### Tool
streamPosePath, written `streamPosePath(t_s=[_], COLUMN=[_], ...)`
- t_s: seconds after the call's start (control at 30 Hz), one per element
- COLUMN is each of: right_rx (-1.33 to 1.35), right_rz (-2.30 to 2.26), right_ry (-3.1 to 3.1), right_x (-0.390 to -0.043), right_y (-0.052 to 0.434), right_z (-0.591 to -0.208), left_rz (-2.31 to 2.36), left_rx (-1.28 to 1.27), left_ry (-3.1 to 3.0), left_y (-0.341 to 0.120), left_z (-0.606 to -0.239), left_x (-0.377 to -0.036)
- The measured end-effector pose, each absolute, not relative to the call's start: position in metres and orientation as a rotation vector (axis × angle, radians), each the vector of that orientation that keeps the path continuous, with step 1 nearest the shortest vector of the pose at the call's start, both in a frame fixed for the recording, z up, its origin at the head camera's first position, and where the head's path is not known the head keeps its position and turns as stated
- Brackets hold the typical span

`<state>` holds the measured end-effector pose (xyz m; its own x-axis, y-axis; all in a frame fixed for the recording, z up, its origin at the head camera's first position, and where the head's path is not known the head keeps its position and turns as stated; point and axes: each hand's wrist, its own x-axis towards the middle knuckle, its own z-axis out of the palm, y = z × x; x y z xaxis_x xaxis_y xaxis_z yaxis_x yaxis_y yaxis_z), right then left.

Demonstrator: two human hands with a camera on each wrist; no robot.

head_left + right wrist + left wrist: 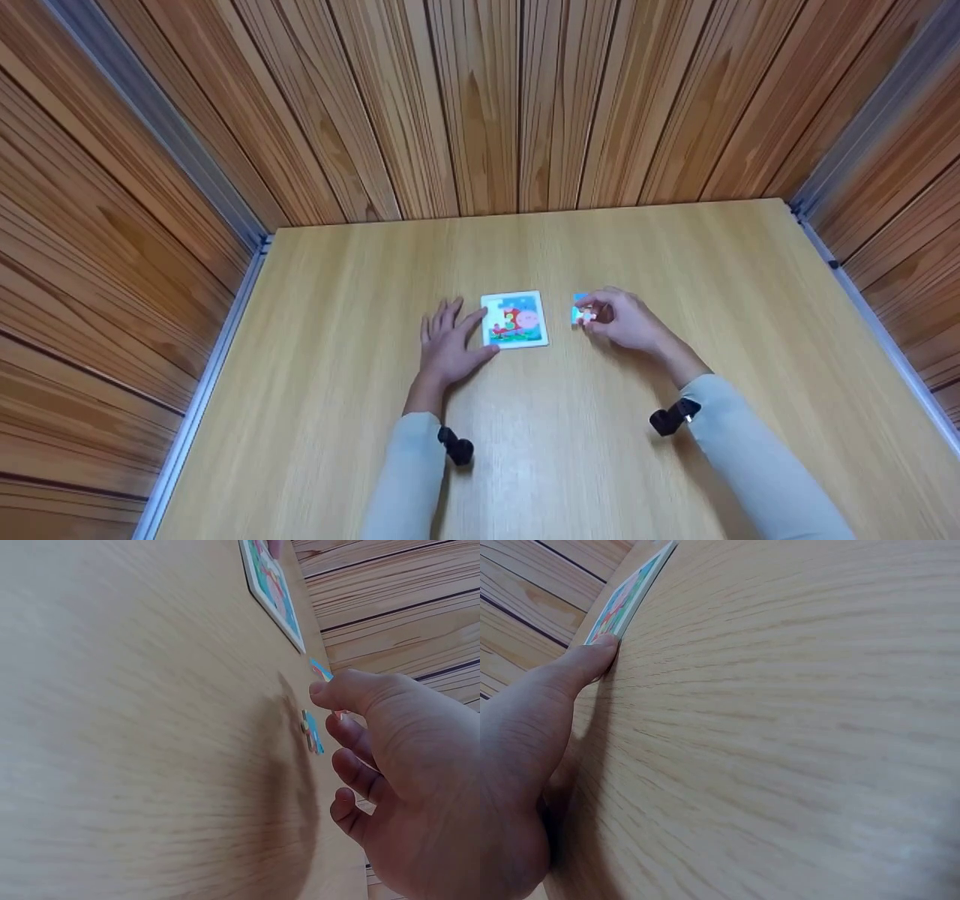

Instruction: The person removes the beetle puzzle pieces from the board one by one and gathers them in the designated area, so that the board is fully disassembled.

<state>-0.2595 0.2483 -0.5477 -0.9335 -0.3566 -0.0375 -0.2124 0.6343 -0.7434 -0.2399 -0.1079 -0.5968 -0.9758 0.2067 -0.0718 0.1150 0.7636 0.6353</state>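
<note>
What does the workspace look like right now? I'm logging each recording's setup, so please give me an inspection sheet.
Surface: light wooden table, bare grain over most of it.
Job's things: puzzle board with a white frame lies flat mid-table; a loose puzzle piece lies to its right; another small piece is pinched in the fingers.
Clutter: nothing seen.
Grippers: left hand flat on the table, thumb against the board's left edge; right hand pinches the small piece just above the table.
Cables: nothing seen; a black wrist camera sits on each sleeve.
Surroundings: wood-panelled walls on three sides, metal strips at the corners.
</note>
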Motion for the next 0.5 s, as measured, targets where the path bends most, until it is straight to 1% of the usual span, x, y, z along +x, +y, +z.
streamPosePath(t_s=[0.2,0.5], right_rx=[-0.44,-0.476], right_rz=[-1.159,-1.142], right_ry=[2.664,2.664], right_x=[-0.257,-0.257], right_y=[0.253,0.257], right_z=[-0.551,-0.56], left_rz=[1.014,1.013], left_rx=[0.267,0.264], left_ry=[2.835,2.816], left_y=[-0.109,-0.109], left_z=[-0.603,-0.597], left_x=[-0.242,-0.24])
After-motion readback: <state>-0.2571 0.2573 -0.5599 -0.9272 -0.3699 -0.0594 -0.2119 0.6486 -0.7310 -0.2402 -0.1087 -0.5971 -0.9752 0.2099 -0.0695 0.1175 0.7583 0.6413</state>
